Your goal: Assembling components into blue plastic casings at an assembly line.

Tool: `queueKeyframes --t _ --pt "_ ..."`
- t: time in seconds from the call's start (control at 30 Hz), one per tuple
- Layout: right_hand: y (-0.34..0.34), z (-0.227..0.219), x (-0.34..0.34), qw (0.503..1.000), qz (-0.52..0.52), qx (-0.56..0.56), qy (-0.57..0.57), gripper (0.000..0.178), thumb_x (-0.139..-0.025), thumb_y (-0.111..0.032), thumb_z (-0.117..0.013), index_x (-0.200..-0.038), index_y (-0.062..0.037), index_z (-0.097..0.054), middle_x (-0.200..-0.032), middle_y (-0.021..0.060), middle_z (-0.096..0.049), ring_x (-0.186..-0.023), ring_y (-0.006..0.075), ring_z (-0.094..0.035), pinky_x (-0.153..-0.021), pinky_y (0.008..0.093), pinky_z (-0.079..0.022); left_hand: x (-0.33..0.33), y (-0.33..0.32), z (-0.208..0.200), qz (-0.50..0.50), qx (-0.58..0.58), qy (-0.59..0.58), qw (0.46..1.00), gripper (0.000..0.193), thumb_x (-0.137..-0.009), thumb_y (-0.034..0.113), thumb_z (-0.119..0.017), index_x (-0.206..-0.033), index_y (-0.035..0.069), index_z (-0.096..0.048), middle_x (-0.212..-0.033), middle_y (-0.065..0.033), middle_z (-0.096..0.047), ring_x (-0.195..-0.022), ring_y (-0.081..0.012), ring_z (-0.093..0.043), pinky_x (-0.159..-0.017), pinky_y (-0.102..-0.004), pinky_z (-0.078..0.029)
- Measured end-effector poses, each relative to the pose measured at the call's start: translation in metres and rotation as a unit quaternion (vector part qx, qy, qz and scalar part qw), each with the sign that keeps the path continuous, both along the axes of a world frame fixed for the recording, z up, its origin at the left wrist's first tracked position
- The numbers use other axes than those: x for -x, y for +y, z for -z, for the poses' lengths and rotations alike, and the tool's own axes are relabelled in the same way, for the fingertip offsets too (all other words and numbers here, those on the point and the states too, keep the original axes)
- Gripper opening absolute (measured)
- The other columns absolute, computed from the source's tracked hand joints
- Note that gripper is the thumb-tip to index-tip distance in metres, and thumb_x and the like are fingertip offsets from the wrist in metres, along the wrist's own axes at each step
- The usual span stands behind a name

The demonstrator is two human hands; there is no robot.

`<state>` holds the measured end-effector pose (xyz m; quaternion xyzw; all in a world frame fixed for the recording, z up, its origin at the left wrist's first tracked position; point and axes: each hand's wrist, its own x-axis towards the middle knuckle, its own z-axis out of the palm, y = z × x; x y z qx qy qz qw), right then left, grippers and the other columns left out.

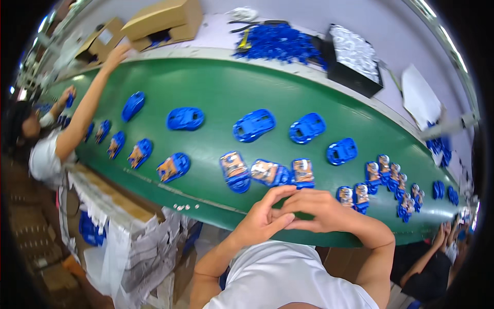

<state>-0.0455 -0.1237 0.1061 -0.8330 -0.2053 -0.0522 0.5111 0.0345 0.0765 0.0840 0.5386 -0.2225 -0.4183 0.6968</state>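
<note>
My left hand (pixel 262 213) and my right hand (pixel 320 207) meet over the near edge of the green belt, thumbs and fingers bent together. Whatever may be between their fingertips is too small or hidden to make out. Just beyond my hands lie blue plastic toy-car-like pieces with orange-and-silver patterned parts: one by my right fingers (pixel 303 172), one tilted beside it (pixel 267 172), and another farther left (pixel 234 171). Plain blue car-shaped shells rest farther across, including one at centre (pixel 254 125) and one to its right (pixel 307 128).
Beyond the green belt (pixel 216 82), a ledge carries a pile of blue strips (pixel 280 42), a black box of silvery pieces (pixel 352 56) and cardboard boxes (pixel 162 23). More patterned blue pieces cluster at right (pixel 393 180). A co-worker (pixel 51 149) reaches over the belt at left; another (pixel 427 262) sits right.
</note>
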Motion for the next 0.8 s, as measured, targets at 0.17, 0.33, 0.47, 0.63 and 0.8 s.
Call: queueKeyframes --t 0.17,0.33,0.47,0.63,0.8 --pt "0.003 0.002 -0.03 0.997 0.045 -0.003 0.068 0.031 -0.075 -0.006 -0.087 -0.103 -0.0021 -0.072 -0.102 0.0083 -0.073 -0.085 0.0212 -0.067 -0.075 0.0308 -0.054 -0.026 0.028 0.014 -0.197 -0.105 -0.246 0.943 0.037 -0.088 -0.003 -0.063 -0.125 0.001 -0.061 -0.112 -0.0117 -0.069 -0.086 -0.0178 -0.067 -0.07 -0.0273 -0.054" --pt "0.006 0.002 -0.054 0.998 0.035 -0.001 0.049 0.032 -0.075 -0.006 -0.087 -0.102 -0.0015 -0.072 -0.103 0.0093 -0.073 -0.082 0.0198 -0.066 -0.073 0.0296 -0.054 -0.076 0.068 0.027 -0.368 -0.273 -0.481 0.747 0.029 -0.083 -0.002 -0.064 -0.111 0.002 -0.068 -0.106 -0.0116 -0.07 -0.091 -0.0271 -0.064 -0.084 -0.0355 -0.052" --pt "0.013 0.004 -0.073 0.997 0.039 0.004 0.063 0.03 -0.076 -0.006 -0.086 -0.103 -0.0012 -0.072 -0.104 0.0097 -0.072 -0.08 0.0186 -0.064 -0.072 0.0289 -0.053 -0.089 0.073 0.022 -0.331 -0.256 -0.547 0.726 0.031 -0.082 0.002 -0.067 -0.113 0.004 -0.069 -0.111 -0.0113 -0.068 -0.099 -0.0284 -0.062 -0.091 -0.0372 -0.049" --pt "0.014 0.01 -0.098 0.994 0.063 0.001 0.094 0.025 -0.081 -0.004 -0.081 -0.105 -0.0023 -0.074 -0.103 0.0093 -0.069 -0.077 0.0172 -0.061 -0.069 0.0269 -0.05 -0.062 0.035 0.033 -0.217 -0.241 -0.527 0.785 0.045 -0.084 0.018 -0.074 -0.125 0.005 -0.064 -0.125 -0.0107 -0.06 -0.106 -0.0292 -0.058 -0.09 -0.0381 -0.046" --pt "0.011 0.015 -0.115 0.986 0.06 -0.048 0.146 0.021 -0.086 -0.004 -0.075 -0.107 -0.0048 -0.077 -0.1 0.0074 -0.066 -0.07 0.0157 -0.057 -0.061 0.0242 -0.047 -0.054 0.03 0.048 -0.246 -0.26 -0.504 0.786 0.048 -0.085 0.022 -0.073 -0.129 0.005 -0.062 -0.13 -0.0132 -0.057 -0.111 -0.0313 -0.056 -0.091 -0.04 -0.045"
